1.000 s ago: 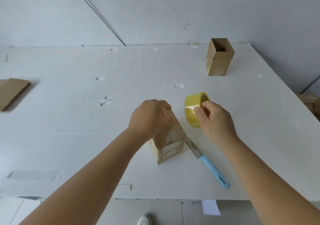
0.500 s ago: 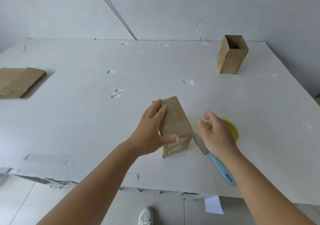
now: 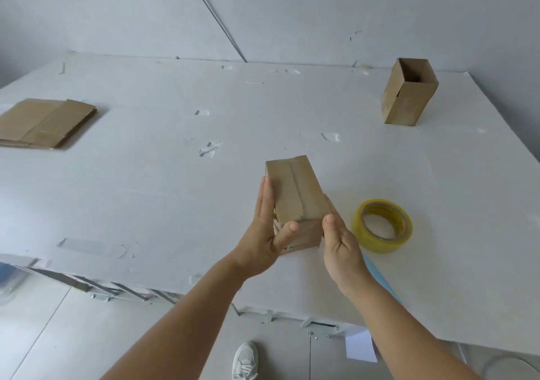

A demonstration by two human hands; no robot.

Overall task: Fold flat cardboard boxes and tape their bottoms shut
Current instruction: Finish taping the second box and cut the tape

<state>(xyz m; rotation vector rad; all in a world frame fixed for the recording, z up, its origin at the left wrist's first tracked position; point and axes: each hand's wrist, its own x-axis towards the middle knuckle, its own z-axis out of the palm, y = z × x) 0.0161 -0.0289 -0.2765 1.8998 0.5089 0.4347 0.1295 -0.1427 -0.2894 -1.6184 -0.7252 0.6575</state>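
Head view showed the table (image 3: 146,204) with the box (image 3: 295,192) standing bottom-up near its front edge, tape roll (image 3: 382,226) just beside it. Risk, as I judged it: uneven side pressure could crush or tip the box and lift the seam tape. Left hand (image 3: 267,233) and right hand (image 3: 340,244) pressed flat, fingers straight, against opposite sides, gripping nothing.

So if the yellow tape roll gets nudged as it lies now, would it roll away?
Probably not: the tape roll lies flat on its side on the table, hole up, so it would more likely slide. It looks light for its size, being a hollow ring. Stood on edge, it would roll easily.
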